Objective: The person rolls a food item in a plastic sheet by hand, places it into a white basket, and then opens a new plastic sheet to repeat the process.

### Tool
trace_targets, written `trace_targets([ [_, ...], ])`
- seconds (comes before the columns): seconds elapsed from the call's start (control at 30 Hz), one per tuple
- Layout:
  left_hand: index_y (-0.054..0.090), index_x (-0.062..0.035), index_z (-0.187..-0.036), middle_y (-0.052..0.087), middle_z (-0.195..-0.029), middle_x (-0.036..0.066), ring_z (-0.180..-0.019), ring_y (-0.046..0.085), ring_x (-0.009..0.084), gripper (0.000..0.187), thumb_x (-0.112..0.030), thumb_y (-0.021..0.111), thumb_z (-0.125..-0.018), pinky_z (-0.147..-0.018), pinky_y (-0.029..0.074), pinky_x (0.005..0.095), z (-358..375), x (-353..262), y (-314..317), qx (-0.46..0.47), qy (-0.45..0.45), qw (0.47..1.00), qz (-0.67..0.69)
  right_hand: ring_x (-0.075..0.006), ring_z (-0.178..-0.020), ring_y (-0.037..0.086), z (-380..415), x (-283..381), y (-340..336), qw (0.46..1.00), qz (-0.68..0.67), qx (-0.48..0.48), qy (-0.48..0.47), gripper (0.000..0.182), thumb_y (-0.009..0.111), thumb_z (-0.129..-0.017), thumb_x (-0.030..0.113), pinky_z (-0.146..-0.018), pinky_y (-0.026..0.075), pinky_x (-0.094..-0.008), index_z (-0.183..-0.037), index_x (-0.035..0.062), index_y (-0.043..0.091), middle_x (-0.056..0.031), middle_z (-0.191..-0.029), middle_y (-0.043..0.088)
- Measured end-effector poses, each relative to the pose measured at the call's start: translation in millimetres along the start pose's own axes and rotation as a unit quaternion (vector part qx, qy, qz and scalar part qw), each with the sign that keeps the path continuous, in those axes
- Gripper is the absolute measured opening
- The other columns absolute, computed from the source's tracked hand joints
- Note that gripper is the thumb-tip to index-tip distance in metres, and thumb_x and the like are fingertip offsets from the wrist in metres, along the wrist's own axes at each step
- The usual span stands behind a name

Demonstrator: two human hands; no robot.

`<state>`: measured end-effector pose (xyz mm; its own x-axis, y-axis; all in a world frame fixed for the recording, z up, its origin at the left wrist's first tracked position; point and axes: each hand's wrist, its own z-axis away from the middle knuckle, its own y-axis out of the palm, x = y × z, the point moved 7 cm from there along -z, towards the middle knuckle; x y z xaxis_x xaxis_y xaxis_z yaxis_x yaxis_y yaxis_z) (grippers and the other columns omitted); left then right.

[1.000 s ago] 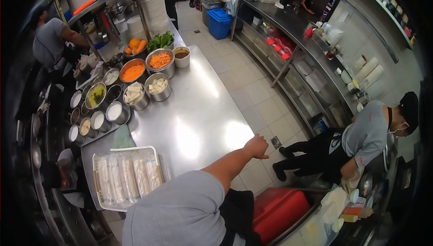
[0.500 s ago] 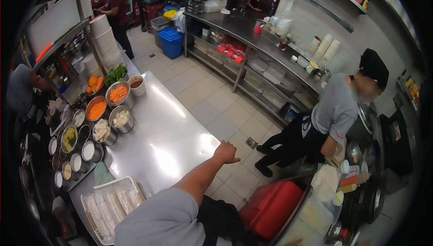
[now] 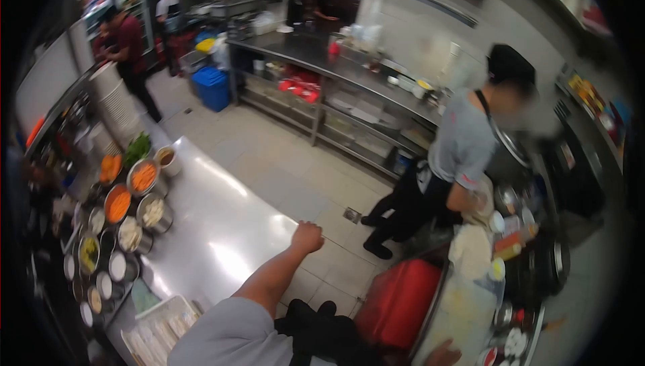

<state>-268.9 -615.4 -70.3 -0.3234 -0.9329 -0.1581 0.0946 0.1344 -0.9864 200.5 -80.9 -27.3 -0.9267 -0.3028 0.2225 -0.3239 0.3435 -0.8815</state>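
My left hand (image 3: 308, 237) is closed at the near corner of the steel table (image 3: 201, 211), its curled fingers against the corner. At the bottom edge my right hand (image 3: 442, 353) is partly in view, fingers apart and holding nothing, beside a pale board (image 3: 463, 312) on the right counter. Between that counter and my dark apron stands a red bin (image 3: 396, 305). Along the steel table's left side are metal pots of cut carrots (image 3: 144, 176) and white pieces (image 3: 152, 213). A white basket (image 3: 191, 304) with wrapped white packs sits near my left arm.
A co-worker (image 3: 463, 144) in a grey shirt bends over the right counter, near sauce bottles (image 3: 516, 242). A steel shelf counter (image 3: 269, 47) runs along the back wall, a blue bin (image 3: 211, 88) at its left end. Another person (image 3: 126, 43) stands far left.
My view has turned, shifting most of the room leftward. The fingers of my left hand are more curled, still at the table corner. More of my right hand shows at the bottom.
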Motion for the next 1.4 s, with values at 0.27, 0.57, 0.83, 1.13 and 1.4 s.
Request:
trace_targets([
  [0.27, 0.075, -0.0077, -0.097, 0.075, -0.099, 0.011, -0.101, 0.068, 0.0285, 0.038, -0.044, 0.067, -0.089, -0.091, 0.048, 0.0477, -5, -8, -3, 0.031, 0.009, 0.999, -0.039, -0.0459, -0.145, 0.033, -6, -14, 23, 0.995, -0.076, 0.023, 0.055, 0.082, 0.066, -0.093, 0.051, -0.121, 0.027, -0.0538, -0.141, -0.0126, 0.046, -0.0328, -0.152, 0.041],
  [0.57, 0.075, -0.0096, -0.091, 0.074, -0.093, 0.009, -0.096, 0.068, 0.0276, 0.034, -0.043, 0.067, -0.088, -0.087, 0.048, 0.0463, -6, -10, -1, -0.012, 0.028, 0.999, -0.027, -0.0459, -0.145, 0.034, -2, -7, 6, 0.996, -0.081, -0.005, 0.045, 0.073, 0.071, -0.091, 0.047, -0.12, 0.026, -0.0544, -0.133, -0.0087, 0.05, -0.0328, -0.15, 0.042],
  [0.83, 0.075, -0.0097, -0.092, 0.074, -0.095, 0.008, -0.095, 0.068, 0.0277, 0.034, -0.042, 0.066, -0.089, -0.086, 0.047, 0.0454, -5, -10, -2, -0.016, 0.023, 0.999, -0.02, -0.0444, -0.144, 0.036, -4, -6, 5, 0.996, -0.086, -0.016, 0.035, 0.07, 0.07, -0.091, 0.047, -0.119, 0.025, -0.0551, -0.132, -0.0063, 0.052, -0.0317, -0.148, 0.044],
  [1.13, 0.075, -0.0092, -0.092, 0.074, -0.093, 0.008, -0.095, 0.069, 0.0278, 0.034, -0.042, 0.067, -0.089, -0.085, 0.047, 0.0456, -5, -10, -2, -0.014, 0.024, 0.999, -0.021, -0.0439, -0.143, 0.037, -3, -7, 6, 0.997, -0.069, -0.005, 0.041, 0.074, 0.068, -0.091, 0.052, -0.119, 0.026, -0.054, -0.132, -0.0071, 0.052, -0.0314, -0.148, 0.045],
  [1.4, 0.075, -0.0105, -0.092, 0.075, -0.093, 0.009, -0.094, 0.069, 0.027, 0.034, -0.043, 0.067, -0.088, -0.085, 0.047, 0.0458, -6, -10, -1, -0.008, 0.022, 0.999, -0.022, -0.0442, -0.141, 0.039, -4, -9, 10, 0.996, -0.07, -0.001, 0.061, 0.072, 0.069, -0.09, 0.052, -0.119, 0.027, -0.0538, -0.131, -0.005, 0.054, -0.0306, -0.147, 0.046],
])
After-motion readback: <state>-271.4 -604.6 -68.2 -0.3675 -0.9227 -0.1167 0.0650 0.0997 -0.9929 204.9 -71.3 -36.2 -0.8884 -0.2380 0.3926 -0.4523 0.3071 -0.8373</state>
